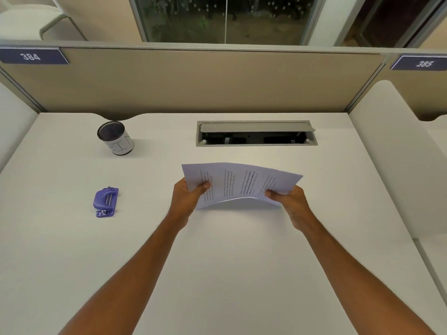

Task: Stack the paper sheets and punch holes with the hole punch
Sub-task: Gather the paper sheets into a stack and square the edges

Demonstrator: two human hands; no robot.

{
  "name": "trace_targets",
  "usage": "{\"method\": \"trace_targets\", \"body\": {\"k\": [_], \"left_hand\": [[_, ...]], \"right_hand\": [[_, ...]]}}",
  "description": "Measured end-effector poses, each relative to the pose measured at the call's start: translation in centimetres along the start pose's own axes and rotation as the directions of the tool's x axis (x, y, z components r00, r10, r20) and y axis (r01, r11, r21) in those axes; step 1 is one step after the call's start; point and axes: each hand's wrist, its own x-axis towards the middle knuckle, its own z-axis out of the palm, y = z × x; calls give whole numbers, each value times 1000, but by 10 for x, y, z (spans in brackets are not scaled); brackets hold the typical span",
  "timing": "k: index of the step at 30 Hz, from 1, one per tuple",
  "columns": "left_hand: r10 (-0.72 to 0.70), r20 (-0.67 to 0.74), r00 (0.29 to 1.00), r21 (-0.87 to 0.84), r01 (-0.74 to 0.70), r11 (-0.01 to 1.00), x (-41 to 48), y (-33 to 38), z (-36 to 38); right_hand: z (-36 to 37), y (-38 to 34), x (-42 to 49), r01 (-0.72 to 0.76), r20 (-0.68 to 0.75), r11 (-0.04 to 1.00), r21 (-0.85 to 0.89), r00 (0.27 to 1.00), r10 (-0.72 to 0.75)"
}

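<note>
A stack of printed white paper sheets (238, 183) is held above the middle of the white desk (217, 250), bowed upward in the centre. My left hand (187, 198) grips its left edge, thumb on top. My right hand (289, 201) grips the right near corner the same way. A purple hole punch (105, 201) lies on the desk well to the left of the sheets, untouched by either hand.
A black mesh cup (115, 137) wrapped in paper marked "BIN" stands at the back left. An open grey cable tray (256, 133) is set into the desk behind the sheets. Beige partition panels (193, 81) close off the back and white dividers the sides.
</note>
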Motion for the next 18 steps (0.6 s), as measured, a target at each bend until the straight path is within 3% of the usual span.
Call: {"method": "trace_targets", "body": {"k": [4,7,13,16,18], "left_hand": [[14,54,998,-94,-9,996,1,6,-9],[14,78,997,-181,0,984,1,12,-11],[-22,62,998,-308,40,950,-1,15,3],[-38,64,997,-364,59,929,-3,17,11],[-48,60,997,-401,68,914,-5,17,17]], "right_hand": [[-14,-4,2,-24,7,1000,-7,1000,24],[-17,-7,1,-65,20,985,161,998,63],[18,-19,-5,-85,24,776,625,996,89],[36,-26,-7,-56,-6,679,732,996,89],[46,-29,-10,-58,0,678,732,996,85]]}}
